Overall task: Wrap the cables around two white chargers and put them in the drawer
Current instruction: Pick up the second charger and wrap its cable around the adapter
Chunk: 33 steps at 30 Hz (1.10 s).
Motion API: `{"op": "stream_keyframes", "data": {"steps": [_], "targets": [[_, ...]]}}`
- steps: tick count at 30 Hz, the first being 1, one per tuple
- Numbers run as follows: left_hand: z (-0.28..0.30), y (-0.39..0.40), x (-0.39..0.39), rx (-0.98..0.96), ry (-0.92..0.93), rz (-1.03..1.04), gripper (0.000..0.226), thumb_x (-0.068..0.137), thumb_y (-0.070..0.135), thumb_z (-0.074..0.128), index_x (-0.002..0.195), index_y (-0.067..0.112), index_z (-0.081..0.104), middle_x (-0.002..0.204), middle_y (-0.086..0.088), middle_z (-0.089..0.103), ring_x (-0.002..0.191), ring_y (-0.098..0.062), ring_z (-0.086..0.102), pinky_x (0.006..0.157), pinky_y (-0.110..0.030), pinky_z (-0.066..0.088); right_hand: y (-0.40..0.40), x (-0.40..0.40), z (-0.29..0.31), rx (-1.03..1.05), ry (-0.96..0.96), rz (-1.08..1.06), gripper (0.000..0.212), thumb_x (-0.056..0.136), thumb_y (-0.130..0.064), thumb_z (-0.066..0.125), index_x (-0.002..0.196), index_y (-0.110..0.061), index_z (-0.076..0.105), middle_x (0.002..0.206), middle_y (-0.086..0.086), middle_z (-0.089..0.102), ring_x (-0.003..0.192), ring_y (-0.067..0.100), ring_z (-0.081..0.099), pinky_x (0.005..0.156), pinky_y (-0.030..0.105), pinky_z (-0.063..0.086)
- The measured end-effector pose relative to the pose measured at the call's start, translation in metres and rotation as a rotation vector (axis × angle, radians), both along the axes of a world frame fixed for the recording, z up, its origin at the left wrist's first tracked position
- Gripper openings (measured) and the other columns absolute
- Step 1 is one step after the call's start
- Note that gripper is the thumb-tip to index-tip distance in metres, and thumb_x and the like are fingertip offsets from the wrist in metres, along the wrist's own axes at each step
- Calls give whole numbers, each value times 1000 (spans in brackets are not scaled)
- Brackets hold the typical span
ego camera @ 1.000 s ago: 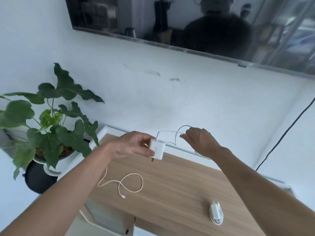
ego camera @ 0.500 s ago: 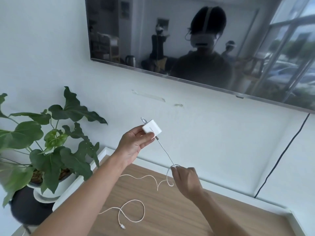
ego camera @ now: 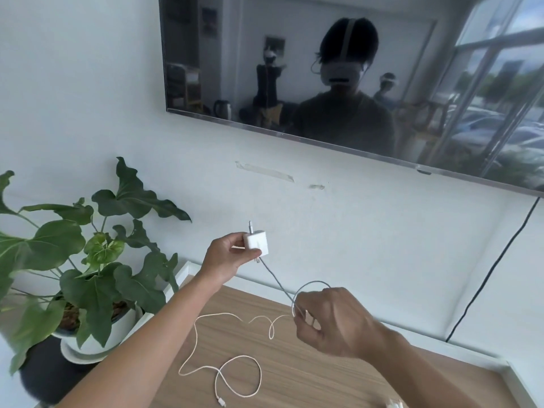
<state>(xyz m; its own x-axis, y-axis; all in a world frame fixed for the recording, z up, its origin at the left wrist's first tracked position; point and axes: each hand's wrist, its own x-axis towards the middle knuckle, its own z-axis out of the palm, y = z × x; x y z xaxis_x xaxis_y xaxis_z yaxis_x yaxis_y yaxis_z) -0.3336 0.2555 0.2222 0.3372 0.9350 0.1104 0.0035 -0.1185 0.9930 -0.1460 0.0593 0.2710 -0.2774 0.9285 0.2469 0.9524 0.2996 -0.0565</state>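
Observation:
My left hand (ego camera: 231, 257) holds a white charger (ego camera: 256, 242) up in the air in front of the wall, its prongs pointing up. Its white cable (ego camera: 223, 369) runs down from the charger to my right hand (ego camera: 329, 322), which pinches it in a small loop above the wooden tabletop (ego camera: 309, 375). The rest of the cable trails in curls across the wood, with its plug end near the bottom edge. A second white charger (ego camera: 394, 404), wrapped in its cable, just shows at the bottom edge, partly behind my right forearm. No drawer is in view.
A potted green plant (ego camera: 88, 260) stands at the left of the tabletop on a dark stool. A dark screen (ego camera: 353, 83) hangs on the white wall above, and a black wire (ego camera: 494, 269) runs down the wall at the right.
The view has tilted up, so the wrapped charger has slid to the bottom edge. My left hand raised the charger and turned its prongs up; my right hand dropped lower with the cable loop.

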Motion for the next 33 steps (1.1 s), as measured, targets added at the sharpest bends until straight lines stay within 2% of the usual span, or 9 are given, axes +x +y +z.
{"op": "stream_keyframes", "data": {"steps": [3, 9, 14, 18, 22, 24, 26, 29, 33], "targets": [[-2, 6, -8, 77, 145, -17, 28, 78, 16, 88, 100, 31, 77, 94, 6, 79, 84, -9, 77, 84, -31, 54, 9, -6, 26, -57, 42, -4, 19, 88, -41, 57, 76, -26, 61, 58, -15, 45, 52, 10, 41, 55, 22, 33], [8, 4, -18, 223, 424, -153, 26, 81, 20, 83, 99, 37, 75, 88, 19, 77, 78, 2, 73, 77, -33, 57, 38, 1, 75, -433, 423, -93, 26, 94, -37, 69, 70, -27, 62, 58, -15, 54, 53, 1, 43, 56, 14, 37], [16, -6, -19, 243, 524, -439, 29, 80, 23, 86, 105, 35, 77, 94, 11, 79, 86, -6, 77, 85, -38, 58, 62, 12, 94, -234, 441, -86, 19, 97, -33, 64, 83, -21, 69, 70, -10, 63, 60, 3, 48, 59, 15, 41], [24, -28, -17, 145, 354, -602, 35, 83, 17, 86, 116, 24, 77, 108, -4, 80, 94, -11, 76, 92, -23, 55, 78, 25, 100, -73, 431, -110, 20, 98, -32, 63, 86, -17, 68, 71, -1, 65, 57, 5, 45, 58, 16, 41], [41, -50, -17, 3, 41, -681, 38, 84, 12, 84, 121, 18, 76, 117, -16, 77, 106, -24, 73, 103, -39, 55, 82, 44, 97, -41, 599, -227, 25, 96, -36, 66, 82, -15, 71, 57, -17, 55, 55, 6, 41, 57, 18, 40], [53, -59, -15, -50, -102, -728, 36, 81, 14, 85, 116, 16, 78, 110, -12, 78, 103, -27, 73, 99, -40, 56, 82, 47, 90, -88, 672, -253, 29, 93, -38, 70, 79, -14, 73, 52, -19, 51, 54, 8, 37, 57, 21, 38], [63, -67, -11, -110, -256, -758, 39, 77, 18, 90, 114, 14, 78, 106, -9, 78, 98, -27, 74, 92, -37, 58, 83, 45, 80, -125, 742, -260, 32, 88, -44, 74, 71, -17, 73, 62, -9, 55, 57, 11, 40, 57, 25, 39], [80, -71, -6, -106, -412, -655, 40, 72, 22, 91, 110, 13, 80, 108, -8, 78, 95, -26, 74, 90, -32, 57, 78, 36, 65, -117, 836, -293, 41, 81, -57, 72, 63, -20, 69, 64, 1, 54, 60, 16, 45, 62, 30, 41], [87, -51, 0, -100, -511, -351, 30, 76, 10, 88, 105, 12, 82, 108, -13, 75, 103, -35, 72, 96, -37, 59, 62, 17, 51, -102, 873, -300, 41, 94, -51, 63, 65, -21, 69, 63, 7, 36, 57, 19, 35, 56, 29, 33]]}}
